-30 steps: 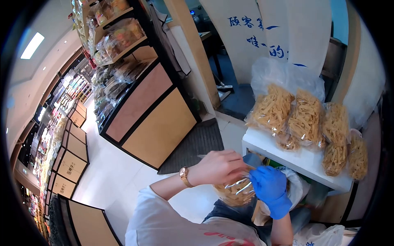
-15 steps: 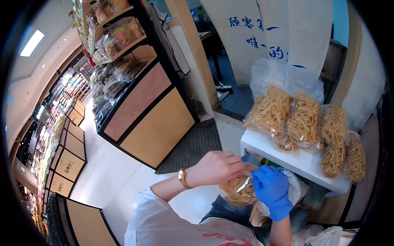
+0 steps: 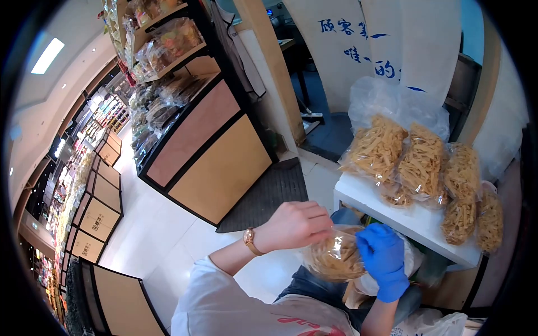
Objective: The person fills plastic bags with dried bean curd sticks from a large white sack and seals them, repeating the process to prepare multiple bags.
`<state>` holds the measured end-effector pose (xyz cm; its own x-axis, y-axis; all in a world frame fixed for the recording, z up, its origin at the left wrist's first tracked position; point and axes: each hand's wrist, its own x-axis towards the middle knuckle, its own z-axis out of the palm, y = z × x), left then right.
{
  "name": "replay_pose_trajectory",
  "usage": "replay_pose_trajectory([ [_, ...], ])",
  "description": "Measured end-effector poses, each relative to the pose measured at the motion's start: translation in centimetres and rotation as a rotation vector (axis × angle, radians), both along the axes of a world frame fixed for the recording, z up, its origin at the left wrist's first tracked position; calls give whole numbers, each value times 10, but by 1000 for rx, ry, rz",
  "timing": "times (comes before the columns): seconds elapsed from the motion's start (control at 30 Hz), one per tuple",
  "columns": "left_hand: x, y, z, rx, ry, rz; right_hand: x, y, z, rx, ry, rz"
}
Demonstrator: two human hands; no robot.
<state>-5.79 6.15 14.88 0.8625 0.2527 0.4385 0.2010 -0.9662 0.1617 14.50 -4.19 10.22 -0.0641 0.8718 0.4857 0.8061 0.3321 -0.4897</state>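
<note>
A clear plastic bag (image 3: 335,259) of yellowish dried strips hangs between my two hands above my lap. My left hand (image 3: 302,225), bare with a wristwatch, is closed at the bag's upper left edge, its fingertips partly hidden. My right hand (image 3: 384,255), in a blue glove, pinches the bag's upper right side. Light glints on the film around the strips. Behind my right hand is a white plastic bag (image 3: 413,259), partly covered by the glove.
Several filled bags of strips (image 3: 421,165) lie on a white table (image 3: 358,196) at the right. A wood-panelled display stand (image 3: 221,173) with packaged goods is ahead left. A dark ribbed mat (image 3: 269,196) lies on the tiled floor. White curtains with blue writing (image 3: 381,56) hang behind.
The bag between my hands has turned, so more of its shiny side faces me. My right hand has shifted slightly right, and the whole view has moved a little.
</note>
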Motion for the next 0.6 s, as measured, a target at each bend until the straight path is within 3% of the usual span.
replay_pose_trajectory([
  [0.07, -7, 2, 5, 7, -19, 88, 13, -2, -2, -48, 28, -35],
  [0.23, -4, -6, -4, 36, -76, 58, -4, 0, 11, -85, -5, -46],
  [0.37, 4, -12, -16, -149, -222, -55, -20, 7, 11, 83, -61, 36],
  [0.6, 10, -18, -15, -131, -219, -36, -13, 5, 5, 154, 35, 90],
])
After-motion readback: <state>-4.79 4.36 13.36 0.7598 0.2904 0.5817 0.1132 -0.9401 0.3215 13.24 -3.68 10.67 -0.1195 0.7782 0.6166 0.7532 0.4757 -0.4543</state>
